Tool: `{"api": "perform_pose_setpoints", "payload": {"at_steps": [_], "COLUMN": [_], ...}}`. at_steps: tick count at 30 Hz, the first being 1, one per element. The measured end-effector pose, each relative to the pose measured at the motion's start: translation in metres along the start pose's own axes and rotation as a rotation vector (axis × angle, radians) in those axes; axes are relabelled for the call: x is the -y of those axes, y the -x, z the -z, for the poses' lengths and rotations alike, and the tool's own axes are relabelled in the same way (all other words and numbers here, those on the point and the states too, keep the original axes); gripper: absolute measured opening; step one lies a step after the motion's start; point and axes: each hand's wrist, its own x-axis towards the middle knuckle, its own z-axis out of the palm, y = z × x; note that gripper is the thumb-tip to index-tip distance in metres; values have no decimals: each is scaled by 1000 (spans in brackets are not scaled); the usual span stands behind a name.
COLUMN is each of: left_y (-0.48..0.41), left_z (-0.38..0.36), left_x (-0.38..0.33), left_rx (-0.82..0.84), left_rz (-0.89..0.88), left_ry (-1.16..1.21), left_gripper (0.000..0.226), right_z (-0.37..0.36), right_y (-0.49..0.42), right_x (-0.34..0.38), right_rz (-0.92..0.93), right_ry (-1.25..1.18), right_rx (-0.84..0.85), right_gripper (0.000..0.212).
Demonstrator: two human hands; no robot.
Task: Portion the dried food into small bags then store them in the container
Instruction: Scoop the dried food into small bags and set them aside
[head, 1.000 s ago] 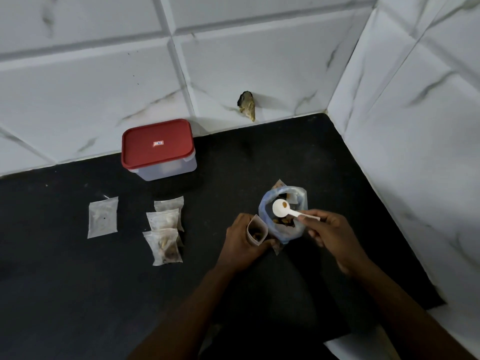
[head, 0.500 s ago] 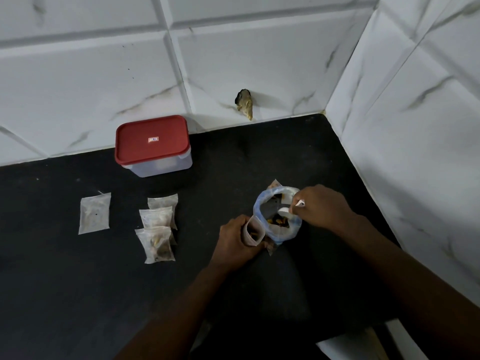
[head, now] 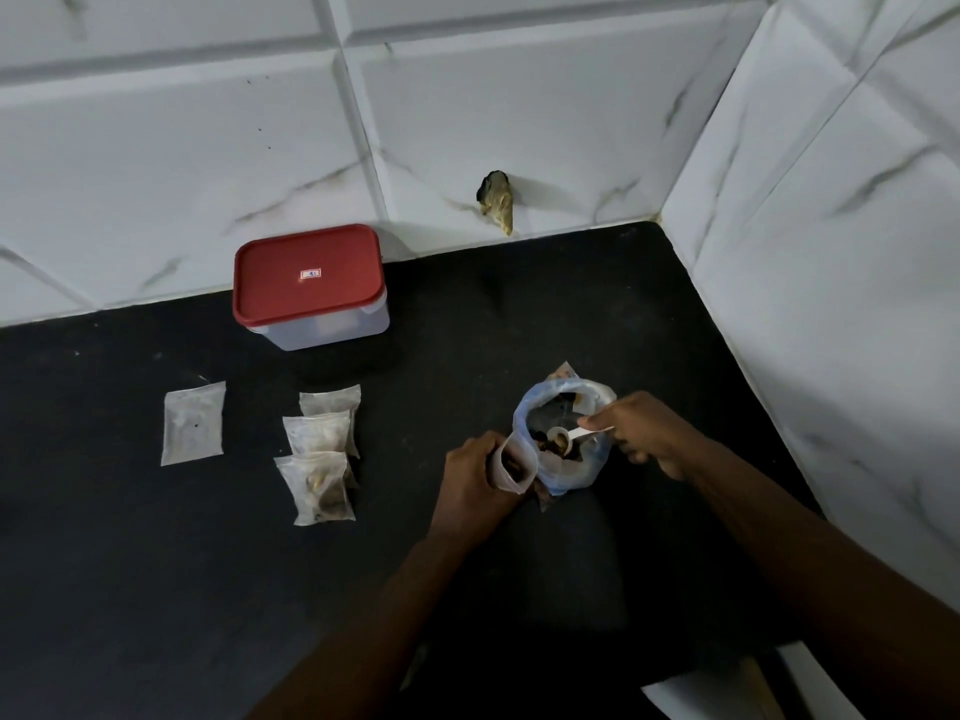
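Note:
On the black counter stands a large clear bag (head: 592, 459) of dark dried food, its mouth open. My right hand (head: 649, 433) pinches the handle of a white scoop (head: 563, 437), whose bowl sits down inside that bag. Just left of it, my left hand (head: 475, 483) grips a small open bag (head: 511, 465) upright, touching the large bag. Three filled small bags (head: 322, 454) lie overlapping further left, and one flat small bag (head: 193, 423) lies apart from them. A clear container with a red lid (head: 309, 275), closed, stands by the back wall.
White marble-look tiled walls close the counter at the back and right (head: 831, 304). A brownish lump (head: 497, 200) sticks to the back wall near the counter. The counter's front edge (head: 717, 667) shows at the lower right.
The scoop was above the large bag a second ago; my right hand has dipped it inside and now draws it back, bowl showing. My left hand keeps holding the small bag.

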Motion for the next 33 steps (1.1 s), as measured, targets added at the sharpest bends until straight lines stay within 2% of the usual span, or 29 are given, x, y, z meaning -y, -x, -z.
{"api": "perform_pose_setpoints", "payload": {"at_steps": [10, 14, 18, 25, 28, 33], "left_y": [0, 1, 0, 4, 3, 1], "left_z": [-1, 0, 0, 5, 8, 8], "left_x": [0, -2, -1, -7, -7, -7], "left_rx": [-2, 3, 8, -14, 1, -22], "left_rz": [4, 3, -28, -20, -39, -16], "left_ry": [34, 12, -15, 214, 252, 240], "left_gripper": [33, 34, 37, 37, 37, 36], "right_z": [-1, -9, -15, -4, -2, 1], "right_y": [8, 10, 8, 12, 13, 14], "right_x": [-9, -9, -11, -18, -22, -25], "right_rz": [-35, 15, 35, 14, -5, -14], "right_ry": [-212, -134, -176, -328, -392, -436], "right_rx": [54, 33, 32, 59, 87, 117], "right_gripper": [19, 21, 26, 21, 29, 27]}}
